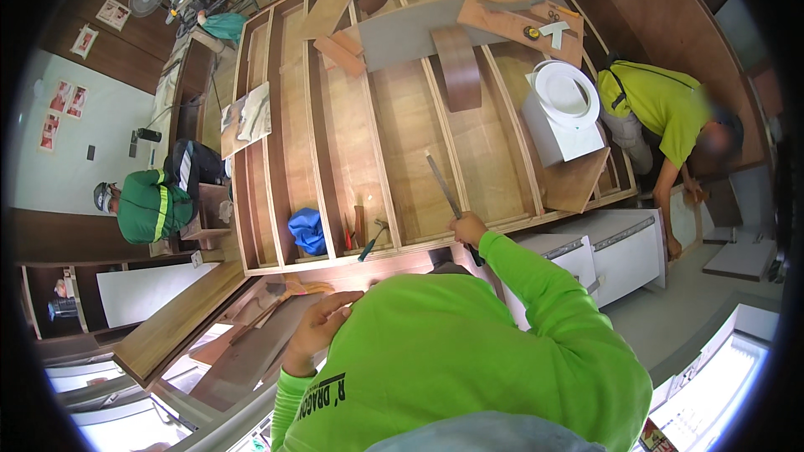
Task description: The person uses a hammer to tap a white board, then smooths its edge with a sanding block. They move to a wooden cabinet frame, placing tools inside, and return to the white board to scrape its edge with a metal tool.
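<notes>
Pale cap [490, 434]; right hand [471, 229] grips bar [443, 184], left hand [321, 328] loose; wooden frame [569, 210] holds blue bundle [307, 231], hammer [371, 243].

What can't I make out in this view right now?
In the head view:
- Long tool: gripped section, covered by the right hand.
- Left hand: palm, turned away from the camera.
- Blue bundle: inside, hidden by its own folds.
- Small dark items on brown board: too small to identify.
</notes>
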